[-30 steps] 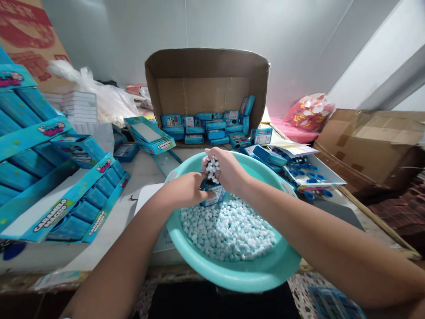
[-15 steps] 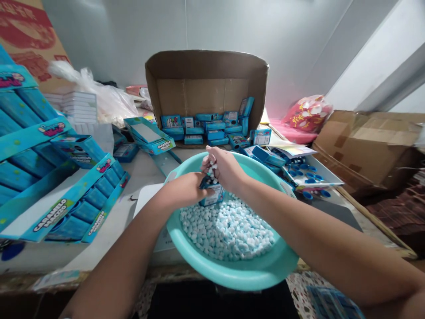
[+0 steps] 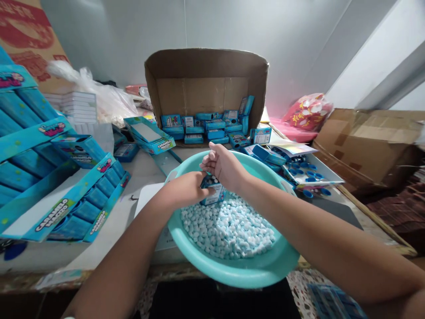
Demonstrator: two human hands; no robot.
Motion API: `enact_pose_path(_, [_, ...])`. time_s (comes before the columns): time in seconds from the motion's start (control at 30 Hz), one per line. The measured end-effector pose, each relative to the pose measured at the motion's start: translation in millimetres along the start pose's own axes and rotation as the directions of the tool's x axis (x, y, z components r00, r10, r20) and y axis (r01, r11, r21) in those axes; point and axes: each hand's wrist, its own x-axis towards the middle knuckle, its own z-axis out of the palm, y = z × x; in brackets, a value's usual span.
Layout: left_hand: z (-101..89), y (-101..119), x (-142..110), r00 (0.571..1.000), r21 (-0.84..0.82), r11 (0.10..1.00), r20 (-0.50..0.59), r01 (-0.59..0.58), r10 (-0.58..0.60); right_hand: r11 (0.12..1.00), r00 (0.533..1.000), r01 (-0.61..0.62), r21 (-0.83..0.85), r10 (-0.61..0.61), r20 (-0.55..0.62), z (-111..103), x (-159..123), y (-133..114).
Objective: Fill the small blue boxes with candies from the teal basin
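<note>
Blue box (image 3: 218, 195): one, held over one basin (image 3: 232, 274).

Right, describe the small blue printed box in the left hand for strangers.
Find the round turquoise plastic basin holding small pale pellets. At their far edge is the small blue printed box; unlike similar boxes beyond the basin, it's in the left hand.

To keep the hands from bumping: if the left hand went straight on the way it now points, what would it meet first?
Most likely the right hand, at the top of the small blue box that the left hand holds, though depth is unclear.
</note>
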Motion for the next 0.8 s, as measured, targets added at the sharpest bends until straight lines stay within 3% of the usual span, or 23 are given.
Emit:
enact_pose_path(0.1, [-1.5,1,0,0.997,0.057,0.998,0.074,0.004,-0.009,0.999,0.997,0.004,0.044,-0.007,0.071,2,-1,-4])
enact_pose_path(0.27, [-2.9,2,-2,0.999,0.082,0.996,0.027,0.036,-0.039,0.999,0.982,0.020,0.027,-0.025,0.187,6,-6,-14])
enact_pose_path(0.4, [-3.5,2,-2,0.999,0.012,1.000,-0.040,0.009,-0.008,0.989,0.986,0.132,-0.067,-0.124,0.112,-1,-3,-23])
enact_pose_path(0.47, [-3.8,2,-1,0.996,-0.066,0.997,-0.088,-0.031,0.025,0.921,0.964,0.254,-0.295,-0.265,0.003,-10,0,-26])
enact_pose_path(0.57, [-5.0,4,0,0.981,-0.145,0.988,-0.191,-0.054,0.025,0.672,0.898,0.312,-0.672,-0.438,-0.022,-22,4,-29])
enact_pose_path(0.67, [-6.8,6,0,0.962,-0.203,0.977,-0.273,-0.059,0.001,0.529,0.933,0.241,-0.814,-0.358,0.044,-27,2,-27])
enact_pose_path(0.8, [-8.2,6,-2,0.960,-0.185,0.982,-0.281,-0.032,-0.021,0.490,0.972,0.173,-0.854,-0.222,0.070,-24,-1,-23])
